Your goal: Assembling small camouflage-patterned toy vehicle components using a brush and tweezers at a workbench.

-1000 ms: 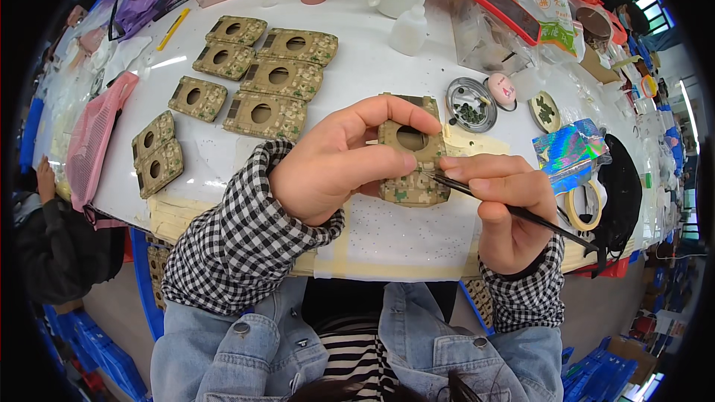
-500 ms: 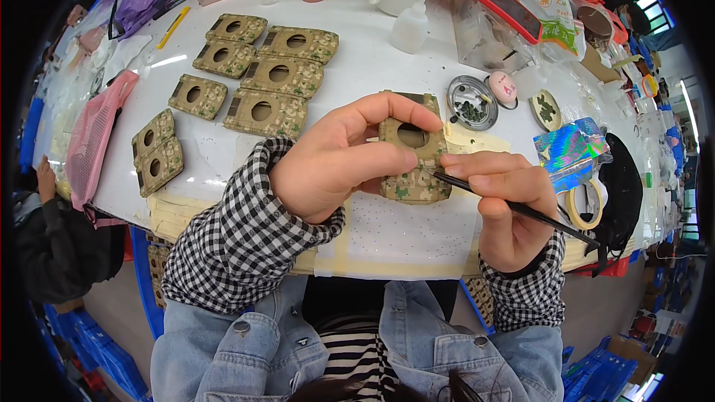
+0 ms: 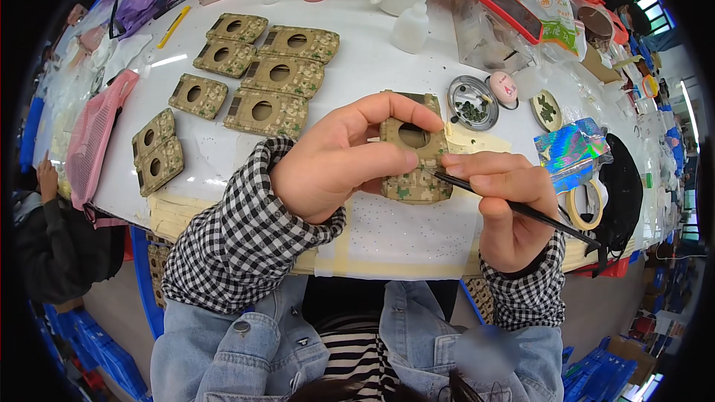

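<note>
My left hand (image 3: 320, 167) is closed around a camouflage-patterned model tank hull (image 3: 413, 187) with a round hole in its top. The thumb presses on the upper face beside the hole, and the index finger curls over the far end. Between the thumb and fingers of my right hand (image 3: 514, 197) are slim black tweezers (image 3: 536, 216). Their tip meets the hull's top near its right edge, close to my left thumb; whether a small part is pinched there is too small to tell. Beneath the hull, white paper (image 3: 395, 246) is taped to the table.
Several more camouflage hulls (image 3: 279, 74) lie at left. Beyond my right hand are a round dish of dark green bits (image 3: 474, 110), a smaller dish (image 3: 547, 110), a shiny foil bag (image 3: 570, 152) and a tape roll (image 3: 585, 212). A white squeeze bottle (image 3: 410, 28) stands farther back.
</note>
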Available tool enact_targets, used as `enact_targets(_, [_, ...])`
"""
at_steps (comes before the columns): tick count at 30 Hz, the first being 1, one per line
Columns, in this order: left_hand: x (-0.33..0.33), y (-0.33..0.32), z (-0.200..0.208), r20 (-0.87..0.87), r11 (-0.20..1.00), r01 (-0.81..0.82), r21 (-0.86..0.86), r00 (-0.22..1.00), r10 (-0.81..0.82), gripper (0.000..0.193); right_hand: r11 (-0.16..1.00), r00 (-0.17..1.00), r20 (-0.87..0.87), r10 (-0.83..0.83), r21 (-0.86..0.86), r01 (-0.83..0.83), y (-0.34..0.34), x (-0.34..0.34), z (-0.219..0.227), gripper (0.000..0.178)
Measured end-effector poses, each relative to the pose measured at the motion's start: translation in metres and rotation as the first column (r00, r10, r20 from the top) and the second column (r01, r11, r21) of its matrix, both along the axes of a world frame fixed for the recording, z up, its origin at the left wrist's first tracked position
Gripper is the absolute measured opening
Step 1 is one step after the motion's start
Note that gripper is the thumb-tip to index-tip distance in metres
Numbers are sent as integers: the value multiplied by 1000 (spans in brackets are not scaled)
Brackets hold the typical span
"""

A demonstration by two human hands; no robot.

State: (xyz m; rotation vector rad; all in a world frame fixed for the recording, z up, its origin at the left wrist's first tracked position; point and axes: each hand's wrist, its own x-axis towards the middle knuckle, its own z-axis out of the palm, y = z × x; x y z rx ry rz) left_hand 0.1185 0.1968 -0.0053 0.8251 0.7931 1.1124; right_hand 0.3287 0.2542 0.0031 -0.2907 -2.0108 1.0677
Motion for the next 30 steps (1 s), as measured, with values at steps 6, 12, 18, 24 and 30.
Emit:
enact_targets(6, [0, 0, 0, 1, 1000, 0, -1, 1000, 0, 39, 1000, 1000, -18, 10, -23, -10, 0, 0, -1, 14])
enact_targets(12, [0, 0, 0, 7, 1000, 0, 2, 1000, 0, 38, 999, 999, -33, 24, -33, -25, 2, 1, -3, 16])
enact_targets(18, [-2, 2, 3, 121, 998, -35, -46, 992, 41, 40, 999, 992, -126, -28, -26, 25, 2, 1, -2, 21])
enact_targets(24, [-7, 9, 1, 145, 988, -125, -87, 980, 136, 41, 982, 980, -108, -166, 68, 174, 8, 9, -2, 16])
enact_targets(30, [-7, 11, -3, 99, 976, -163, -143, 979, 178, 33, 935, 948, -52, -314, 156, 318, 9, 12, 5, 9])
